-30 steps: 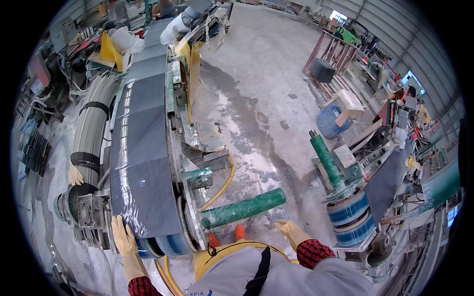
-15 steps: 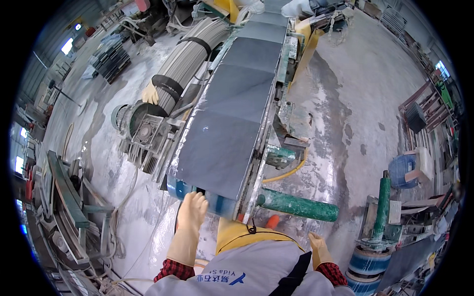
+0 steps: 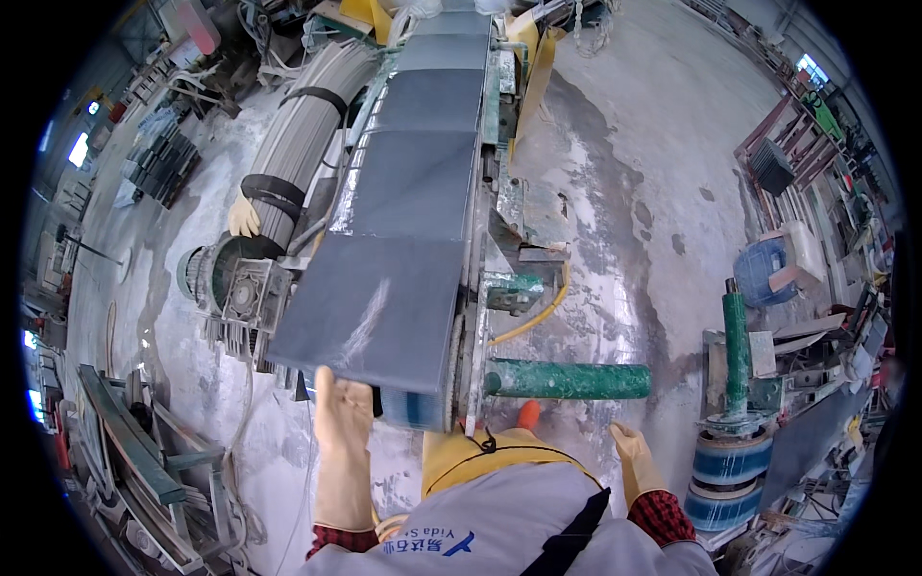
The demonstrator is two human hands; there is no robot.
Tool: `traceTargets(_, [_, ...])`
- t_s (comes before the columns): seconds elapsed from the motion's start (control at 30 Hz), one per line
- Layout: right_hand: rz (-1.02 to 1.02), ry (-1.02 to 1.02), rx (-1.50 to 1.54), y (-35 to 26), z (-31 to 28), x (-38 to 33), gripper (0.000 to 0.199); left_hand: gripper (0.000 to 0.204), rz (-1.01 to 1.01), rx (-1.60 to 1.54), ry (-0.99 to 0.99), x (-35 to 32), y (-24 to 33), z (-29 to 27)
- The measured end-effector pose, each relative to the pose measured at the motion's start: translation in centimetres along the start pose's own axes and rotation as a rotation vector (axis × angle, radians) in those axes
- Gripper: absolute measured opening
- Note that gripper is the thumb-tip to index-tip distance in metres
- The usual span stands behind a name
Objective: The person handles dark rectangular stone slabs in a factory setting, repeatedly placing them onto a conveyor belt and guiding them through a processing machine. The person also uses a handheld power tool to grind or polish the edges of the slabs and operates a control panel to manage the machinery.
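A line of dark grey stone slabs lies on a long conveyor in front of me. The nearest slab, with a pale streak of glare, juts past the blue end roller. My left hand, in a cream rubber glove, is at this slab's near edge, left of the roller. Its thumb stands apart and the palm seems turned up; the slab edge may hide the fingertips. My right hand, gloved alike, hangs at my right side with its fingers loosely extended and nothing in them. Closest to it is a green cylinder.
A motor and a strapped bundle of long strips flank the conveyor's left, with a spare glove on the bundle. At right stand an upright green post and a blue barrel. Metal frames crowd the left.
The nearest slab has come toward me and now overhangs the roller. My left hand has turned, its thumb now apart beside the slab edge. The view has shifted, and my right hand still hangs at my side.
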State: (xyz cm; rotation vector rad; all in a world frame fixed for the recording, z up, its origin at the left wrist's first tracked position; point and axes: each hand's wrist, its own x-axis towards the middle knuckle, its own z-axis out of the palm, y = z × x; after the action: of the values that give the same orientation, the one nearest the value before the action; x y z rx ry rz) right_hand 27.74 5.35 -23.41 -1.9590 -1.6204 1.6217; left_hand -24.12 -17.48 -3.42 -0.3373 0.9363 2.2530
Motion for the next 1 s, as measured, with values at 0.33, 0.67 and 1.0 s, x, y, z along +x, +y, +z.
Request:
traceTargets(0.33, [0.031,0.034,0.065,0.5,1.7,-4.3,0.048,0.05,-0.134,-0.197,-0.029,2.5,-0.7,3.8])
traceTargets(0.67, [-0.25,-0.082,0.283,-11.0,2.2,-8.7,0.042,0.063,-0.111,0.105,-0.283,-4.9,4.7,2.8])
traceTargets(1.0, [-0.106,-0.935,1.354,-24.1,-0.4,-13.9,0.058,0.067,-0.407,0.224,-0.607,-13.5,-10.1,12.4])
